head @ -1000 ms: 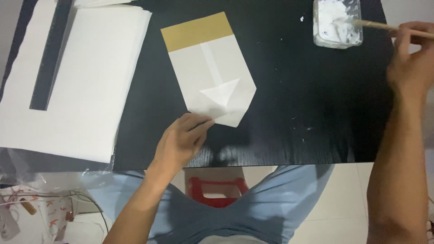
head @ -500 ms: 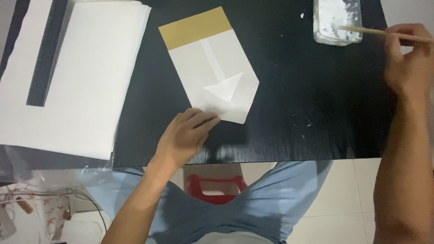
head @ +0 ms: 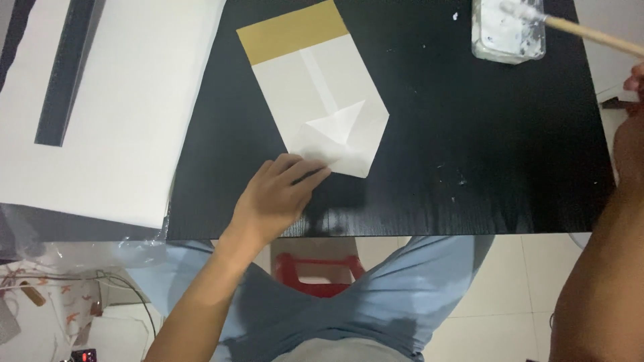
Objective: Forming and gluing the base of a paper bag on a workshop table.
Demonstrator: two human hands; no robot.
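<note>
My left hand (head: 278, 194) presses, fingers together, the near corner of the folded white paper bag with brown band (head: 315, 90), steadying it | my right hand (head: 637, 80), mostly out of frame, pinches the wooden brush stick (head: 590, 35) over the clear glue tub (head: 508, 30) beyond the bag.

Matt white paper bag (head: 322, 107) (brown kraft band) on black wood-grain table (head: 483, 154).

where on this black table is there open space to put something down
The widest bare patch of the black table lies right of the folded paper bag, below the glue tub. A narrow strip runs between the bag and the white paper stack. The near edge is crowded by the left hand.
</note>
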